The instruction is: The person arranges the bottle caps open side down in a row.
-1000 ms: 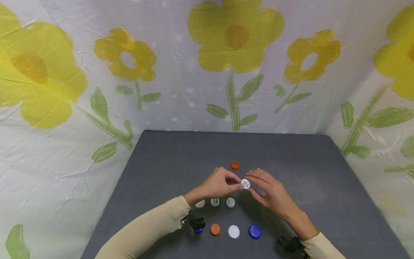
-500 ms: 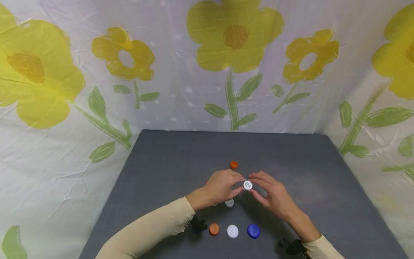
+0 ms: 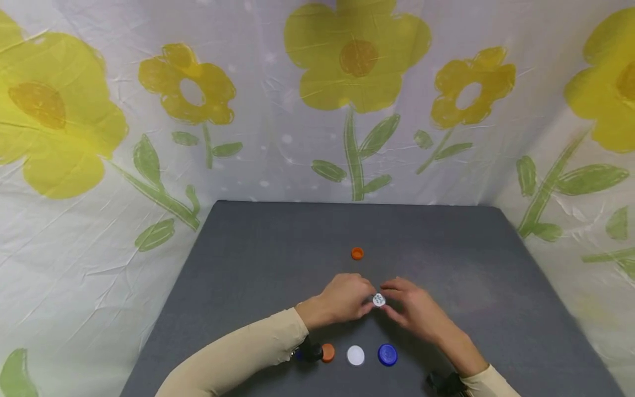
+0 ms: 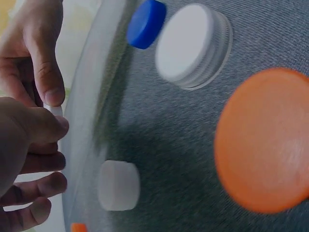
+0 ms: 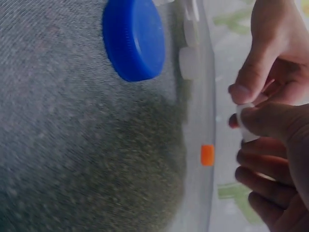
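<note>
A small round white bottle cap [image 3: 379, 300] with dark print on its top is held between both hands above the dark grey table [image 3: 278, 242]. My left hand [image 3: 342, 298] pinches its left side; my right hand [image 3: 416, 310] holds the opposite side between thumb and fingers. In the right wrist view the white cap [image 5: 248, 126] shows edge-on between the thumbs. Nearer the body lie an orange cap [image 3: 328, 353], a larger white cap [image 3: 355, 355] and a blue cap [image 3: 388, 354]. Another blue cap is mostly hidden by the left wrist's black camera.
Beyond the hands an orange cap [image 3: 357, 253] lies with its hollow side up. A small white cap [image 4: 119, 185] stands on the table in the left wrist view; the left arm covers it in the head view. A flower-printed curtain [image 3: 268, 110] hangs behind the table.
Both hands have lowered toward the near side with the white cap between them. The left hand and forearm now cover the row of small white caps seen earlier.
</note>
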{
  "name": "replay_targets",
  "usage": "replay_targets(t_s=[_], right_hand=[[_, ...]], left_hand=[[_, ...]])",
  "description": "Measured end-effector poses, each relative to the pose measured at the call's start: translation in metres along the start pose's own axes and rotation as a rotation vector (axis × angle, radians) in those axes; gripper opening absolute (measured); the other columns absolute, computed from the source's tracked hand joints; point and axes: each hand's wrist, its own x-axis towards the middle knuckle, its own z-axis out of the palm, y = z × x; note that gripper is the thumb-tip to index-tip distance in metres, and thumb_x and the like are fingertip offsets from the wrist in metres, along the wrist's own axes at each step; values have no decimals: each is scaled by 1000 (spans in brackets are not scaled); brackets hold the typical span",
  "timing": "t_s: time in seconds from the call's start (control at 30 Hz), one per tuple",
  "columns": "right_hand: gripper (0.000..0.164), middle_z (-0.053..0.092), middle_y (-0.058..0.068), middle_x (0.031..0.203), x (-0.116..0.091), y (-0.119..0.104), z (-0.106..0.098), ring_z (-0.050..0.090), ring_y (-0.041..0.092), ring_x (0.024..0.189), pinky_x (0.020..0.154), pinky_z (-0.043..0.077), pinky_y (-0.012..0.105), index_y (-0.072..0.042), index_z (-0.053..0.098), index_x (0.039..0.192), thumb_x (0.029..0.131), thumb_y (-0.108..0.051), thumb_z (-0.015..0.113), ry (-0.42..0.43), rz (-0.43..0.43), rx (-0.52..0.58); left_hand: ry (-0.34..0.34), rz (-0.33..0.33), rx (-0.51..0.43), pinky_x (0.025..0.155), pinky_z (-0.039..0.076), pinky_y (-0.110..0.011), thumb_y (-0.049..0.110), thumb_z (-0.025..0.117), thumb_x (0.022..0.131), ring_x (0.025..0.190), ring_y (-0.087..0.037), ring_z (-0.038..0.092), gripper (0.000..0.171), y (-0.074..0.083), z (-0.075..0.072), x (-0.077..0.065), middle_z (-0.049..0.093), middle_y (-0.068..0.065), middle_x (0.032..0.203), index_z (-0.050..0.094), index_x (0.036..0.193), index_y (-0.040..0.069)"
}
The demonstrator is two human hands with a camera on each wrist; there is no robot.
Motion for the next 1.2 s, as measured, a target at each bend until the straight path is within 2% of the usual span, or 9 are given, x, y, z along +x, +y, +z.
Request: replay_targets(t_s=[0.23, 0.6, 0.8, 1.0, 1.2], right_hand=[[25, 69, 9, 110, -4, 0, 12, 65, 28, 105, 87, 53, 46, -4, 77, 102, 80, -15, 85, -67, 18, -4], [19, 69, 9, 109, -10, 1, 22, 64, 28, 105, 94, 50, 48, -6, 77, 98, 82, -15, 82, -118, 5, -28], [21, 68, 9, 110, -13, 4, 27, 63, 28, 106, 96, 48, 48, -9, 77, 101, 83, -19, 83, -132, -5, -72], [24, 68, 10, 113, -15, 5, 28, 63, 32, 109, 96, 48, 50, -9, 77, 104, 84, -21, 83, -153, 15, -76], [25, 68, 12, 114, -12, 5, 22, 63, 29, 107, 90, 51, 47, -5, 76, 102, 85, -23, 83, -148, 37, -34]], left_hand=[[-71, -7, 69, 57, 50, -34, 36, 81, 83, 68, -11, 60, 15, 5, 13, 0, 59, 12, 74, 70, 81, 25], [-135, -11, 178, 60, 52, -35, 36, 80, 83, 74, -15, 63, 13, 15, 14, 3, 65, 9, 77, 73, 83, 25], [-148, -6, 223, 60, 51, -34, 38, 79, 83, 75, -16, 62, 16, 18, 17, 4, 66, 9, 78, 72, 80, 24], [-145, -3, 193, 60, 51, -35, 37, 80, 82, 74, -17, 62, 16, 16, 18, 3, 65, 8, 77, 71, 79, 24], [-159, -22, 112, 58, 52, -36, 40, 82, 82, 74, -14, 63, 18, 6, 14, 2, 62, 10, 74, 71, 81, 25]])
